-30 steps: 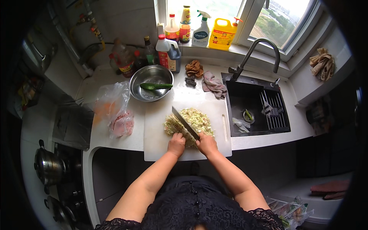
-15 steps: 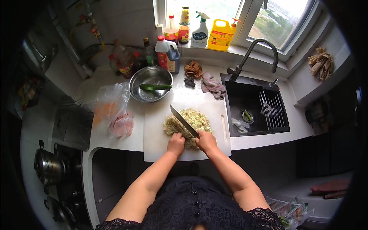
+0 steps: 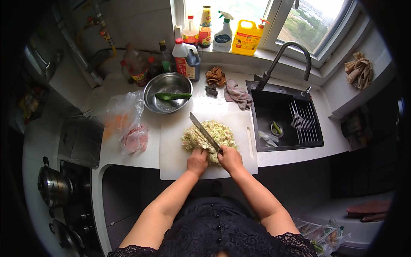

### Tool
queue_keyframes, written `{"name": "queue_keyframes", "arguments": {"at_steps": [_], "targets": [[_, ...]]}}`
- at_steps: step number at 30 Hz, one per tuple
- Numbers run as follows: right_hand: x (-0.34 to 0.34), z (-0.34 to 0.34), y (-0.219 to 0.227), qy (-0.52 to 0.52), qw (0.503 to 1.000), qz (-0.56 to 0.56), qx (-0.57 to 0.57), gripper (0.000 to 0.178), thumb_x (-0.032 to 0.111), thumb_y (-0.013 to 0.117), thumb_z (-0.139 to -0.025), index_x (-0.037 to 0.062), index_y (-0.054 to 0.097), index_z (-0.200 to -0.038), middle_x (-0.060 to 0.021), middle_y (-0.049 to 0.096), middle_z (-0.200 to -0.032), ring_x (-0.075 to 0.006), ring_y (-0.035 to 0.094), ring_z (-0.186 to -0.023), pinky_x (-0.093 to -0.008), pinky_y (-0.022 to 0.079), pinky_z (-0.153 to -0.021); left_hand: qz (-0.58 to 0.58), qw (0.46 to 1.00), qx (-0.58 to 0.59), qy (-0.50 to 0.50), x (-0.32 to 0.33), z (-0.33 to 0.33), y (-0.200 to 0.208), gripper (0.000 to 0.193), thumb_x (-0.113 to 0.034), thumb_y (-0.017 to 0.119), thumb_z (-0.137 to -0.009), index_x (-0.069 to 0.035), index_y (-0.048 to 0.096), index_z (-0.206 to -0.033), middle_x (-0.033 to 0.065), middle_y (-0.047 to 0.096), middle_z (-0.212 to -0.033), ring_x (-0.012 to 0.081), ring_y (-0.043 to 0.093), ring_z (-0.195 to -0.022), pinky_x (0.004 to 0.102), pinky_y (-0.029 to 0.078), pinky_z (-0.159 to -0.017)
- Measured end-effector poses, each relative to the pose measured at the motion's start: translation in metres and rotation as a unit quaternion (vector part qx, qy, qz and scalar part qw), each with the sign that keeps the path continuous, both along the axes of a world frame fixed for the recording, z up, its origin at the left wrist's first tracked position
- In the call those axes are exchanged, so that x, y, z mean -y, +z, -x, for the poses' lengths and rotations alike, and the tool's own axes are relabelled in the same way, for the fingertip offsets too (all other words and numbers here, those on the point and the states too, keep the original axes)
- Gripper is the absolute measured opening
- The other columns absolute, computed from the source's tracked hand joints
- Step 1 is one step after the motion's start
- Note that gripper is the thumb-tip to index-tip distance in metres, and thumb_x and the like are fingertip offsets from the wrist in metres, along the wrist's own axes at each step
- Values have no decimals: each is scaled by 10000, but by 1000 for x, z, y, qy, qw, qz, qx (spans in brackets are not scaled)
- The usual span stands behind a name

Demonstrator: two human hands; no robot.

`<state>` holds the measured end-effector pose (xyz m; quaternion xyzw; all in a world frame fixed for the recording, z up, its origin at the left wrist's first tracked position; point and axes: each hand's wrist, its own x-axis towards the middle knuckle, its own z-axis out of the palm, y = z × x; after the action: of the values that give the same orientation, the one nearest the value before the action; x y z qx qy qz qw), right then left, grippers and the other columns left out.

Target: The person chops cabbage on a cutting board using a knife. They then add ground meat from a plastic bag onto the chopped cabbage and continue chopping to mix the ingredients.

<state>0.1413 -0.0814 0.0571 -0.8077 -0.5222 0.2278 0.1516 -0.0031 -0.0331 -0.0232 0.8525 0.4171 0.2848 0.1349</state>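
A broad-bladed kitchen knife (image 3: 204,131) is in my right hand (image 3: 230,157), its blade slanting up and left over a pile of finely chopped pale-green vegetables (image 3: 221,132). The blade stands edge-down in the pile, its lower edge hidden by the bits. At the near-left side of the pile, my left hand (image 3: 198,160) has its fingers curled and pressed together on some of the chopped vegetables, close to the knife's handle end; the fingertips are partly hidden. Beneath everything lies a white cutting board (image 3: 173,147).
A steel bowl (image 3: 150,103) with a green cucumber-like vegetable (image 3: 173,96) stands behind the board. Left of it lie plastic bags (image 3: 136,139) with pink meat-like contents. A black sink (image 3: 282,144) is at right, a cloth (image 3: 238,94) beside it. Bottles (image 3: 187,60) line the back.
The knife blade has turned from showing its flat side to standing more upright in the pile. My left fingers have shifted slightly right, into the chopped vegetables.
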Motion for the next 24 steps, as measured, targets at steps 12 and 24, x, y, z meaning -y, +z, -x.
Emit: {"name": "queue_keyframes", "arguments": {"at_steps": [12, 24], "targets": [[7, -9, -3, -21, 1000, -18, -10, 175, 205, 590, -770, 91, 612, -901, -165, 651, -807, -357, 622, -810, -466, 493, -721, 67, 997, -17, -18, -10, -9, -11, 162, -175, 681, -709, -91, 620, -833, 98, 602, -826, 308, 593, -814, 422, 500, -681], [8, -3, -19, 8, 999, 46, -1, 207, 229, 600, -783, 126, 622, -962, -151, 656, -825, -359, 625, -823, -466, 500, -734, 113, 992, -20, 53, -5, -2, -24, 127, -210, 679, -723, -90, 644, -699, 125, 614, -738, 335, 611, -698, 443, 502, -629]]}}
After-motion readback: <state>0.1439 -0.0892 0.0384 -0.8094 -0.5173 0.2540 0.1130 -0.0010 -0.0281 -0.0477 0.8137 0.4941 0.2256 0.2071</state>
